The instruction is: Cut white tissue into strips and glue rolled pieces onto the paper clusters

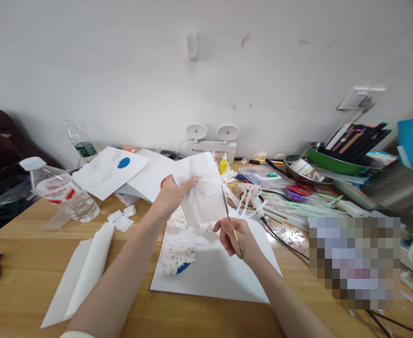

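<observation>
My left hand (172, 196) is closed on a thin white tissue sheet (204, 197), its thumb lying across the upper left part. The sheet hangs above the table. In my right hand (237, 237) is a pair of scissors (226, 203) with gold handles, blades pointing up beside the sheet's right edge. Whether the blades touch the sheet I cannot tell. Below lies a large white paper (220, 272) on the table. Small white crumpled bits (178, 253) are clustered on its left side, partly covering a blue shape (183, 268). More white bits show behind the sheet.
Left stand a clear bottle (65, 192), small white squares (124, 218) and a folded white sheet (87, 272). A paper with a blue oval (111, 170) lies behind. At right are a white glue gun (251, 195), cables, plastic strips and a green bowl of pens (336, 158).
</observation>
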Motion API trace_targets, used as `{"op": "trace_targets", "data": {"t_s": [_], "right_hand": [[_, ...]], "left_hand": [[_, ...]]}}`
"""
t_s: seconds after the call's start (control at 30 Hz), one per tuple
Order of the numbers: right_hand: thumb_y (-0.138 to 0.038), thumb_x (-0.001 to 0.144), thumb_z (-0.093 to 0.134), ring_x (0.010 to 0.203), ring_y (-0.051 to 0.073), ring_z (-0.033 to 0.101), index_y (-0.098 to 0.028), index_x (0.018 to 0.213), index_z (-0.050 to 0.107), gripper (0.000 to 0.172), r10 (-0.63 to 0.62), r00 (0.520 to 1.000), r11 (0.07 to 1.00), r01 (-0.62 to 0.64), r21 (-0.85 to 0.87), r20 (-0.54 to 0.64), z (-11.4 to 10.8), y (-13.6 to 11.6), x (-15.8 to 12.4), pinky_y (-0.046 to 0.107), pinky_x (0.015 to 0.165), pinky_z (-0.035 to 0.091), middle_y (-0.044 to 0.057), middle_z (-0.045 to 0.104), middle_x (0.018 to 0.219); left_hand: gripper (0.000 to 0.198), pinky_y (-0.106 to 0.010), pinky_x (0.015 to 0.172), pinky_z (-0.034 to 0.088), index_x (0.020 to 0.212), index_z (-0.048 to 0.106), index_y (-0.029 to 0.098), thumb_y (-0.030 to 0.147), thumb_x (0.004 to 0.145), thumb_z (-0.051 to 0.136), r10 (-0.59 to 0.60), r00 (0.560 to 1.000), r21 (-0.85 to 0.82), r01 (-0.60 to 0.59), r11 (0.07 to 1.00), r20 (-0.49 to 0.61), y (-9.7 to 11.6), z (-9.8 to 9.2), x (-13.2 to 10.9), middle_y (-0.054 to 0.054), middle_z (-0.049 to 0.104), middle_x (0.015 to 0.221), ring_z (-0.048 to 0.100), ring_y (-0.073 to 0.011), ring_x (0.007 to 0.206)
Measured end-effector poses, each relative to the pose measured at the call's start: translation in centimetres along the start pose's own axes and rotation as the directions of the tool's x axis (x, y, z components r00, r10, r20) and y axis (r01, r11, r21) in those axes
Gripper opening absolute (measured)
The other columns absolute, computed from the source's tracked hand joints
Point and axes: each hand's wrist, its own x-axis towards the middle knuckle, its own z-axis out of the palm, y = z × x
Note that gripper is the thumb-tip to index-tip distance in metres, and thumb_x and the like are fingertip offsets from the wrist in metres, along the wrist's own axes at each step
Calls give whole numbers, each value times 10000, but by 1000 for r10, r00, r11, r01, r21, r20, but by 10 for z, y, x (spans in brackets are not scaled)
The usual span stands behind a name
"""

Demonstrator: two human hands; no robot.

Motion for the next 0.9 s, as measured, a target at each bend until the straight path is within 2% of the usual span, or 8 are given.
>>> {"op": "trace_targets", "data": {"t_s": [0.27,0.47,0.67,0.8,0.9], "right_hand": [[-642,716,455,215,52,298,-138,667,529,511,80,997,994,-81,71,17,0,4,1,175,256,182,-65,415,314],[-643,689,484,216,68,359,-138,680,526,507,146,989,984,-148,103,31,-1,6,2,162,243,214,-56,450,323],[-655,690,476,257,72,407,-125,656,543,535,81,996,994,-84,65,39,2,-3,-4,172,264,257,-23,491,379],[-743,667,378,298,86,432,-131,600,531,634,15,999,996,-19,86,40,2,-9,-5,200,287,288,2,496,413],[-750,678,347,304,84,427,-136,575,521,647,-7,999,998,4,67,39,2,-10,-5,209,301,290,4,492,418]], "left_hand": [[383,-320,756,501,968,612,137,393,685,643,-4,1000,-8,4,1000,8,2,0,-1,-100,672,998,608,-253,951],[414,-337,769,498,983,604,128,398,673,652,1,1000,-13,-1,1000,-2,0,-1,0,-112,662,1018,597,-265,974],[461,-360,734,508,961,603,116,437,637,669,-40,998,40,42,998,-45,-4,-4,1,-129,660,1005,610,-281,932],[439,-360,717,511,965,601,126,432,655,656,-28,1000,33,28,999,8,-3,-2,0,-115,666,976,617,-271,903],[412,-330,708,513,967,605,143,412,660,660,-10,1000,21,9,1000,21,0,2,-2,-90,679,924,619,-251,893]]}}
